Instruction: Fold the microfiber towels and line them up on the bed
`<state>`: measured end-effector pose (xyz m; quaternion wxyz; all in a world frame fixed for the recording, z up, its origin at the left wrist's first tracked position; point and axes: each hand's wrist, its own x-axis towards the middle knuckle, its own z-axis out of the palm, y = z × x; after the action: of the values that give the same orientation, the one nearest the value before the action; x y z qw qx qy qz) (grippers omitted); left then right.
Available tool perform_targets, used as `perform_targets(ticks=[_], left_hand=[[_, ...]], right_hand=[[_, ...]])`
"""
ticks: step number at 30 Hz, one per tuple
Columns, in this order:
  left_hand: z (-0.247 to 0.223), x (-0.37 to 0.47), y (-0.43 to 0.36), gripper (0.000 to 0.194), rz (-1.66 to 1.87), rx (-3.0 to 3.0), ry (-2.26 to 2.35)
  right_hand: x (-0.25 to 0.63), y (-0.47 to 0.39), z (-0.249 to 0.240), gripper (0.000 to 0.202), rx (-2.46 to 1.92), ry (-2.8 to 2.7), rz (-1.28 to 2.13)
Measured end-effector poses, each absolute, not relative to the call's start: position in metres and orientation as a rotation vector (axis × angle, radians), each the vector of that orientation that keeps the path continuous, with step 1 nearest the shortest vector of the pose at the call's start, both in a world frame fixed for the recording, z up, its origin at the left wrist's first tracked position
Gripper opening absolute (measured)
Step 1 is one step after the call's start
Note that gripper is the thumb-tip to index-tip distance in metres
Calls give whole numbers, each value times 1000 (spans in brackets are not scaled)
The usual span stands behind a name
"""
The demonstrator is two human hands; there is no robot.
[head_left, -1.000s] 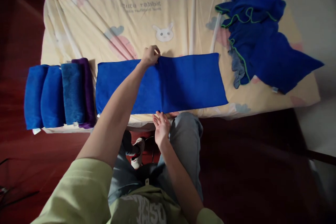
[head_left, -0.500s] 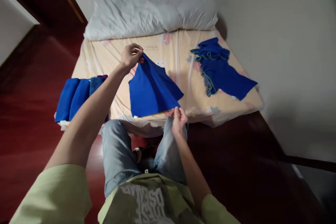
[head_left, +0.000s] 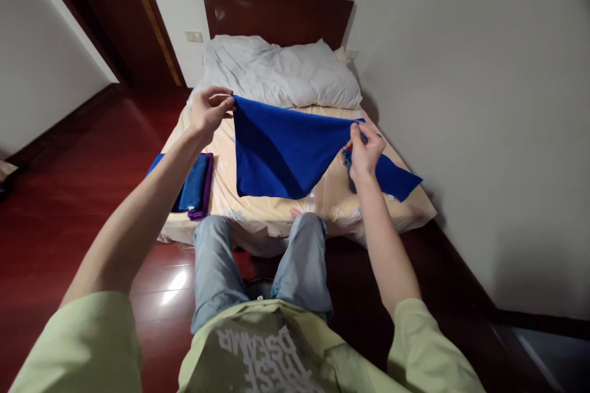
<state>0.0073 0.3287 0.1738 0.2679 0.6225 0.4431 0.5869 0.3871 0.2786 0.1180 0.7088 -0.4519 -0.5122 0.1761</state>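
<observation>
A blue cloth (head_left: 286, 150) hangs stretched in the air over the bed, its top edge running between my two hands. My left hand (head_left: 212, 112) pinches its upper left corner. At the upper right corner, my right hand (head_left: 365, 146) has its fingers closed on the fabric. Behind and to the right of that hand, more blue cloth (head_left: 397, 178) lies on the bed, partly covered by the hand and the held cloth. On the bed's left side rest folded blue cloths (head_left: 193, 184) and a purple one (head_left: 206, 193), partly hidden by my left forearm.
The bed (head_left: 221, 166) has a pale patterned sheet. White pillows (head_left: 286, 73) lie at its far end, before a dark wooden headboard (head_left: 276, 15). A wall (head_left: 461, 104) runs along the right. My knees are close to the bed's near edge.
Both hands have lifted the blue cloth off the bed, and my right hand has moved up and to the right, spreading it out. The view has tilted up, showing the headboard.
</observation>
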Motion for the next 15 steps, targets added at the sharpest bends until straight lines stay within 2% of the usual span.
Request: perform_targets(ticks=[6, 15], left_hand=[[191, -9, 309, 29, 1658, 1633, 1259], [194, -20, 305, 31, 1719, 1460, 1195]], right_hand=[[378, 285, 160, 42, -1007, -1100, 564], [366, 275, 167, 39, -994, -1102, 756]])
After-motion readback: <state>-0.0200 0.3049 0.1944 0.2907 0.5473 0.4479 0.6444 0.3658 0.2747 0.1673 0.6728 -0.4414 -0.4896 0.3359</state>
